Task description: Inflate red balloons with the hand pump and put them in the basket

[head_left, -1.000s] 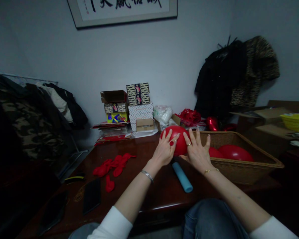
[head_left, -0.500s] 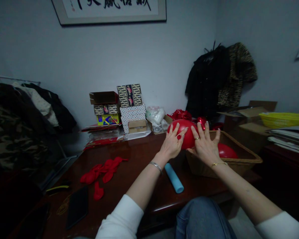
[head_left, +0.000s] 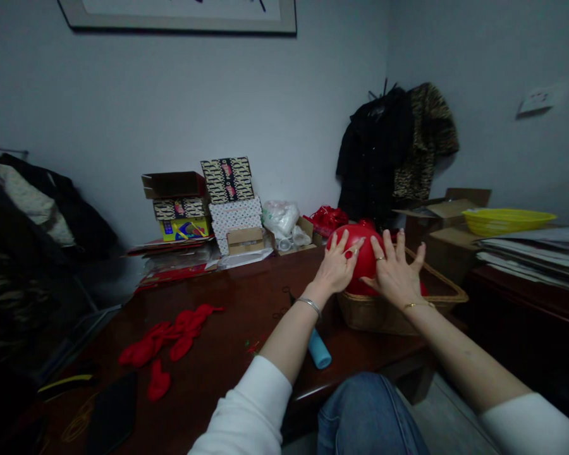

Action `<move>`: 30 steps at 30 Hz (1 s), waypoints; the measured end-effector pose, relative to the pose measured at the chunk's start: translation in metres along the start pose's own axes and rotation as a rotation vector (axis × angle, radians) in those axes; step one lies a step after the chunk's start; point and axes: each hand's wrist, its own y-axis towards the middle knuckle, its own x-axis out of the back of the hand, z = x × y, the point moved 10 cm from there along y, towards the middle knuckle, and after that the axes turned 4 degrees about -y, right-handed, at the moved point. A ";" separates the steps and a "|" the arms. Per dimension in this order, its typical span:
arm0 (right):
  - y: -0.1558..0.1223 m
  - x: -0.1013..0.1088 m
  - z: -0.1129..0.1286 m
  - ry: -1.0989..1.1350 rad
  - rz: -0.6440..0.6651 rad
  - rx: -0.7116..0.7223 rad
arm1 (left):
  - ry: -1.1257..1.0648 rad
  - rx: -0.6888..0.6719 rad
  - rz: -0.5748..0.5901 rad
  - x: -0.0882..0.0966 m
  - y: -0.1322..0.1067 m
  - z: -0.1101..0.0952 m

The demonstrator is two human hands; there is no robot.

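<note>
A round, inflated red balloon (head_left: 363,259) is between my two hands at the near left part of a wicker basket (head_left: 384,316). My left hand (head_left: 336,266) rests on its left side, fingers spread against the rubber. On the other side, my right hand (head_left: 398,275) has its fingers fanned out, with the thumb on the balloon. More red shows in the basket behind my right hand, mostly hidden. Below my left wrist lies a light blue cylinder (head_left: 319,351), partly covered by the forearm. Limp red balloons (head_left: 145,346) lie on the left of the table.
Along the back of the dark wooden table (head_left: 246,297) stand stacked boxes (head_left: 234,218) and a plastic bag (head_left: 281,218). Scissors (head_left: 284,303) lie left of the basket. A dark flat object (head_left: 111,414) is front left. To the right, a yellow basket (head_left: 507,220) sits above cardboard boxes.
Both hands have brought the red balloon down and right, into the basket's opening. The camera view has turned to the right, so the surroundings appear further left.
</note>
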 end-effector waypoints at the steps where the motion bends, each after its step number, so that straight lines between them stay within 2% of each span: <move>1: -0.001 -0.003 -0.002 -0.006 0.002 -0.005 | -0.008 0.009 0.005 -0.004 0.001 0.001; 17: -0.006 -0.038 -0.030 -0.061 0.049 -0.062 | -0.059 0.089 0.063 -0.045 0.023 0.018; 26: -0.008 -0.073 -0.033 -0.092 0.151 -0.074 | -0.097 0.104 0.070 -0.063 0.027 0.041; 30: -0.010 -0.083 -0.032 -0.082 0.171 -0.068 | -0.101 0.125 0.099 -0.078 0.027 0.055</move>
